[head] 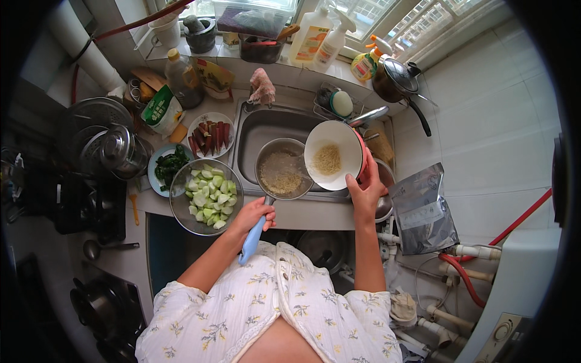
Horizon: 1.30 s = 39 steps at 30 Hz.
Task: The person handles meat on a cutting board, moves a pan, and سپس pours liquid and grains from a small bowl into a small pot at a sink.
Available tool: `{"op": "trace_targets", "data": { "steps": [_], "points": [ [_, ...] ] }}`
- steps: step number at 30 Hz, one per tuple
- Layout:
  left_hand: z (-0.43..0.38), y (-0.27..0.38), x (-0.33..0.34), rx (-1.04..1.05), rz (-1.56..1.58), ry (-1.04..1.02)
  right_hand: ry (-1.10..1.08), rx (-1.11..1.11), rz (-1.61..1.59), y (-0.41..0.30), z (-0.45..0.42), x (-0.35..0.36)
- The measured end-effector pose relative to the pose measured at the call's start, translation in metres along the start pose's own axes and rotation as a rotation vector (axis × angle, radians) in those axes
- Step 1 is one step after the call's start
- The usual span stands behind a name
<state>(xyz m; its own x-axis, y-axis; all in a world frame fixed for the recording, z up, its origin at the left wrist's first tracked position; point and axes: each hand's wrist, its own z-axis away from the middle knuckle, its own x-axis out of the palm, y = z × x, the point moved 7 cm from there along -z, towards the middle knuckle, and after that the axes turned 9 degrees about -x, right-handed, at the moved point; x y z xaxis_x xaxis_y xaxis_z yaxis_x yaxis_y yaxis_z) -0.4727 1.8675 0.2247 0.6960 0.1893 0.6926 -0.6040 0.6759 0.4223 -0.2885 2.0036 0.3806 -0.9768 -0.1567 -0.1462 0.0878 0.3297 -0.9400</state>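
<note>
My left hand (254,215) grips the blue handle of a round metal strainer or pan (283,169), which hangs over the steel sink and has pale grains in it. My right hand (368,187) holds a bowl, white inside and red outside (339,136), tipped towards that vessel with its rim over the edge. More grains lie in the bowl, and a thin stream of liquid seems to run between the two. Left of the sink, a clear bowl (174,204) holds pale green vegetable chunks (213,195).
The sink (254,122) has a faucet behind the bowl. A plate of reddish pieces (211,135) and a plate of dark greens (171,167) stand left. Bottles (309,36) line the sill; a silver pouch (424,213) is at the right.
</note>
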Motion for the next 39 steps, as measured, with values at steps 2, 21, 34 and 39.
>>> {"op": "trace_targets", "data": {
  "steps": [2,21,34,39],
  "points": [
    [0.001,-0.001,0.000,-0.006,0.004,0.006,-0.014,0.007,0.062,-0.007,-0.002,0.004],
    [0.008,0.002,0.014,0.019,-0.037,-0.058,0.017,-0.137,0.292,-0.040,0.004,0.007],
    [0.022,0.019,0.019,0.005,-0.095,-0.024,0.351,0.361,-0.451,0.089,0.044,-0.049],
    [0.026,0.039,0.023,0.081,-0.151,-0.028,0.429,0.437,-0.748,0.128,0.059,-0.046]
  ]
}}
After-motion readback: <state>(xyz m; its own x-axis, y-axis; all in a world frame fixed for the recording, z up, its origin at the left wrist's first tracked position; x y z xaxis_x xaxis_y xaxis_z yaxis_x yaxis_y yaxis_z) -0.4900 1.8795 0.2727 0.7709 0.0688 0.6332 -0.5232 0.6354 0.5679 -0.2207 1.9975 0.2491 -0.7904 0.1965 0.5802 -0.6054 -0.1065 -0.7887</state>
